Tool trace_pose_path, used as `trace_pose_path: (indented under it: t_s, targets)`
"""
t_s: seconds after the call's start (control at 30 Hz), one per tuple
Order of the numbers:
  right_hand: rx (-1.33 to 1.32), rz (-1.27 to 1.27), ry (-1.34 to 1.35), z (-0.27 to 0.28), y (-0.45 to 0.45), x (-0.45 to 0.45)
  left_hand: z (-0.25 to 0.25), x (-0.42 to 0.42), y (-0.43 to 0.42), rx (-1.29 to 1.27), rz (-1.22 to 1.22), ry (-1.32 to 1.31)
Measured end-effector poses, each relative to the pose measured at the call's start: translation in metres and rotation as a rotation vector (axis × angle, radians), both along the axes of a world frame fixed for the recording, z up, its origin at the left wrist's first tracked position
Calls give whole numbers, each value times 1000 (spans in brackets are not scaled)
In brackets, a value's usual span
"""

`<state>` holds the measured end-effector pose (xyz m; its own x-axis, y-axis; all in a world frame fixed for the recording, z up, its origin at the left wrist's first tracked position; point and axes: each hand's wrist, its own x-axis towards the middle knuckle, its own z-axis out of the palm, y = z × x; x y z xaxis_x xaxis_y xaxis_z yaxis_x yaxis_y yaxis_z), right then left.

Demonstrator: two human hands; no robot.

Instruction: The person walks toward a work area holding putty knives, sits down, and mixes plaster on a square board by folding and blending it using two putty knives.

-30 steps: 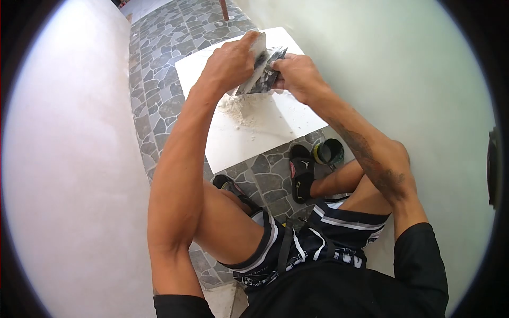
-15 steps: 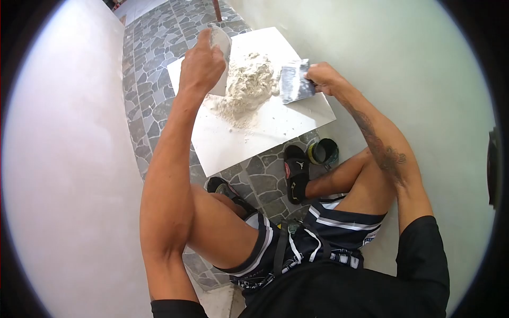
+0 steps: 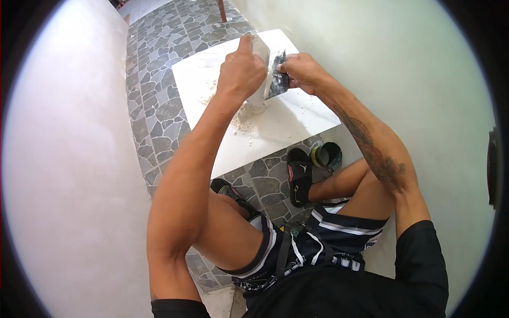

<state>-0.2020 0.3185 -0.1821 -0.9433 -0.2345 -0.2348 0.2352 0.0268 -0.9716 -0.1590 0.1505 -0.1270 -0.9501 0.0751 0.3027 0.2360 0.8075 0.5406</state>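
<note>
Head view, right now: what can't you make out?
All in the head view:
Pale crumbly heap: partly hidden behind the left hand and its pale blade.
That blade's gripped part: covered by the left hand.
Can: too dark inside to tell its contents.
Brown post: cut off by the top edge.
Dark object at far right: unclear against the black rim.

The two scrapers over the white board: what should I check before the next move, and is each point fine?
1. Left hand holding the pale scraper: ok.
2. Right hand holding the dark scraper: ok.
3. Dark scraper wiped clean: not ok, pale smears show.
4. Crumbly mix on the white board: ok where visible.
5. Blades touching each other: cannot tell.
6. Can off the board: ok.
</note>
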Motion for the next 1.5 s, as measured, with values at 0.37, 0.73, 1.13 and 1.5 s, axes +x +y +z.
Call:
trace_pose_path:
  t_s: [0.37,0.73,1.13,1.5]
  targets:
    - [72,84,135,38,23,3,-9,-14,-31,-58,174,-22]
    - [412,-120,-29,-39,81,-91,9,-10,-48,171,249,8]
    - [233,141,151,-10,24,-94,4,-21,-27,265,188,-60]
    - [381,170,384,46,-14,-47,12,-13,0,156,160,29]
